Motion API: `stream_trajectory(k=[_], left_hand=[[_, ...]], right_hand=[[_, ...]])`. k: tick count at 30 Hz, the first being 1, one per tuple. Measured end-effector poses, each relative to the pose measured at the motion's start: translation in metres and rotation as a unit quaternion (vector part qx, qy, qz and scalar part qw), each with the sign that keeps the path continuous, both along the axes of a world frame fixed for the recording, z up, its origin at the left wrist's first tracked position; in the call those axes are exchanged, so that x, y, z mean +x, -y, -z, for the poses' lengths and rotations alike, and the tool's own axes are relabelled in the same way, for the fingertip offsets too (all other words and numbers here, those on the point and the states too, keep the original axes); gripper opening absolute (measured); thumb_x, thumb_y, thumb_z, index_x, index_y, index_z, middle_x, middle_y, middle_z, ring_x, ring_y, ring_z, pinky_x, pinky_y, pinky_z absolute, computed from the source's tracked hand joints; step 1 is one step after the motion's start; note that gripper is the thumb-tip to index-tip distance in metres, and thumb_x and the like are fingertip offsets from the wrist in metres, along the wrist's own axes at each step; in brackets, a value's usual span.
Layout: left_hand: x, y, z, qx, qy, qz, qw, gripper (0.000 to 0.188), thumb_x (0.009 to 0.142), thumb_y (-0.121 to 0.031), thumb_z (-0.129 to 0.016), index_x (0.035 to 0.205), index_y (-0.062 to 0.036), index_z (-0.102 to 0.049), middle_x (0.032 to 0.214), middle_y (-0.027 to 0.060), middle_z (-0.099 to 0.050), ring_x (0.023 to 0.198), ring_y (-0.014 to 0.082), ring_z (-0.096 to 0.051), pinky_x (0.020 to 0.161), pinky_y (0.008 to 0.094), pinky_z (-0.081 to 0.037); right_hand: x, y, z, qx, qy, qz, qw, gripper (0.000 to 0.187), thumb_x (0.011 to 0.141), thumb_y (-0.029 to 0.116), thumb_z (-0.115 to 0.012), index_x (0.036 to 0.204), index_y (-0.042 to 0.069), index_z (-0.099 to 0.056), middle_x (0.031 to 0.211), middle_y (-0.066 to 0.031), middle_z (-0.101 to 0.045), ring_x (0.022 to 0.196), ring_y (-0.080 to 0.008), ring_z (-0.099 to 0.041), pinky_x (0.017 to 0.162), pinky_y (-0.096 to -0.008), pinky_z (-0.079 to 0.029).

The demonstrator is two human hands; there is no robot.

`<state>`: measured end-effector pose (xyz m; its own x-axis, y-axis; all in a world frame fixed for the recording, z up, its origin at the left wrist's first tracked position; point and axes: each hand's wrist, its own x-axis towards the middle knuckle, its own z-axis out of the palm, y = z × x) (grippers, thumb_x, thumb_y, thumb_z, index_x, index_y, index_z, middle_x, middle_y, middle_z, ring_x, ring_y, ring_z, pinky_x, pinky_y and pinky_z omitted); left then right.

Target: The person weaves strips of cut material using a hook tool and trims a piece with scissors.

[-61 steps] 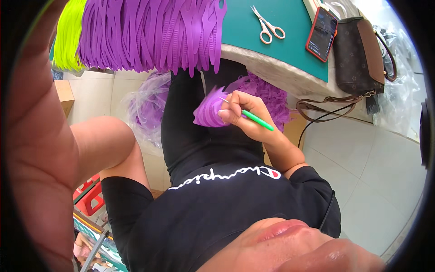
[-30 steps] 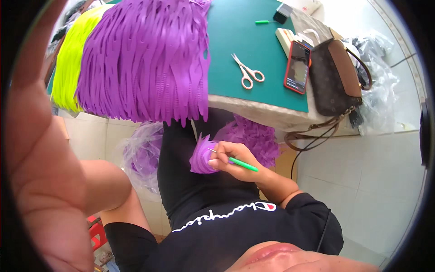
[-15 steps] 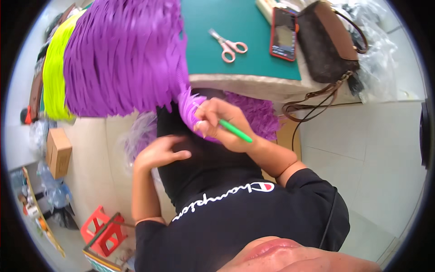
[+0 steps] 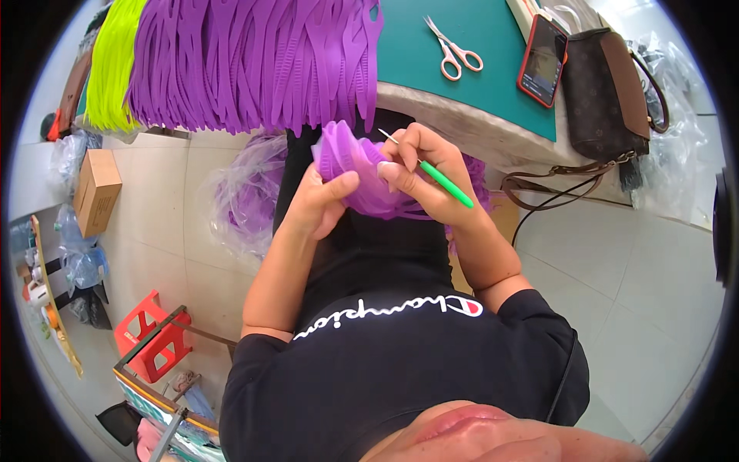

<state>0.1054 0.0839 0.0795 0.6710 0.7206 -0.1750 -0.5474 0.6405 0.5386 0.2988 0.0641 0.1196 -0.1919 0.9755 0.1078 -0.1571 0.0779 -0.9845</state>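
Observation:
A bunch of purple rubber straps (image 4: 352,165), ribbed and partly translucent, is held over my lap. My left hand (image 4: 322,202) grips it from the left, thumb in front and fingers mostly hidden behind. From the right, my right hand (image 4: 431,173) is closed around a slim green-handled craft knife (image 4: 448,185). Its thin metal tip points up and left past my fingers, just beside the straps. The fingertips of that hand touch the bunch as well. Above, a thick row of hanging purple straps (image 4: 246,61) drapes over the table's edge.
Yellow-green straps (image 4: 115,65) hang at the far left. Scissors (image 4: 454,54), a phone (image 4: 543,61) and a brown bag (image 4: 608,92) lie on the green-topped table (image 4: 493,112). Clear plastic with purple straps (image 4: 250,189) is by my left leg. A red stool (image 4: 154,339) and cardboard box (image 4: 98,192) stand left.
My left hand has risen from my lap and now grips the purple straps. The bunch has come away from the hanging row, and my right hand still holds the knife.

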Motion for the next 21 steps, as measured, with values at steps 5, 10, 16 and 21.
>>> stream_trajectory(k=[5,10,16,21], left_hand=[[0.009,0.008,-0.015,0.133,-0.223,-0.122,0.958,0.032,0.079,-0.004,-0.077,0.108,-0.0005,-0.064,0.099,0.0035,-0.068,0.092,0.0113,-0.063,0.087,0.0293,-0.049],[0.000,-0.004,0.003,0.178,-0.304,-0.174,0.919,0.023,0.083,-0.001,-0.072,0.106,0.0009,-0.067,0.099,0.0054,-0.068,0.093,0.0120,-0.062,0.087,0.0280,-0.047],[-0.012,-0.004,0.039,-0.143,-0.148,-0.129,0.970,0.029,0.091,-0.017,-0.065,0.113,0.0024,-0.062,0.111,0.0127,-0.065,0.106,0.0238,-0.062,0.096,0.0396,-0.047],[0.001,0.005,0.027,-0.175,0.013,-0.084,0.981,0.021,0.100,-0.026,-0.050,0.104,-0.0064,-0.058,0.112,0.0170,-0.064,0.109,0.0303,-0.061,0.101,0.0471,-0.044]], right_hand=[[0.002,0.000,-0.003,-0.052,-0.062,-0.005,0.997,0.027,0.087,0.001,-0.065,0.078,0.009,-0.041,0.080,-0.0039,-0.056,0.072,-0.0078,-0.052,0.064,-0.0233,-0.045],[0.023,0.000,-0.002,-0.025,-0.239,0.002,0.971,0.025,0.086,0.002,-0.059,0.078,0.014,-0.038,0.072,-0.0043,-0.053,0.065,-0.0123,-0.051,0.066,-0.0288,-0.042],[0.045,-0.002,0.011,-0.034,-0.328,0.042,0.943,0.025,0.091,0.002,-0.054,0.078,0.014,-0.037,0.067,-0.0020,-0.048,0.058,-0.0118,-0.047,0.061,-0.0303,-0.038],[0.020,-0.004,0.007,-0.036,-0.248,0.060,0.966,0.027,0.093,0.003,-0.058,0.079,0.011,-0.037,0.068,-0.0060,-0.053,0.062,-0.0184,-0.059,0.059,-0.0278,-0.047]])
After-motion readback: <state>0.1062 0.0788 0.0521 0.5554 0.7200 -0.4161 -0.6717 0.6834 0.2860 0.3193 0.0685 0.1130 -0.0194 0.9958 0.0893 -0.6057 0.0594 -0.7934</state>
